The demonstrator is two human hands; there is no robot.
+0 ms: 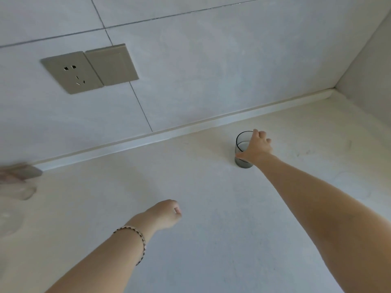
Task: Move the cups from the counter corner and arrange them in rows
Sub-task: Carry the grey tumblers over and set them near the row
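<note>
A smoky grey glass cup (241, 144) stands upright on the pale counter (211, 208), toward the far right near the corner. My right hand (257, 148) reaches out and wraps around its right side, thumb low across the front and fingers over the rim's far side. My left hand (167, 213), with a braided bracelet on the wrist, hovers over the middle of the counter with its fingers curled under and nothing in it. At the far left edge, blurred clear cups (12, 191) show faintly.
A tiled wall (190, 70) rises behind the counter with a beige socket and switch plate (88, 68) at upper left. A side wall (368, 77) closes the right corner. A white trim strip (190, 125) runs along the counter's back edge.
</note>
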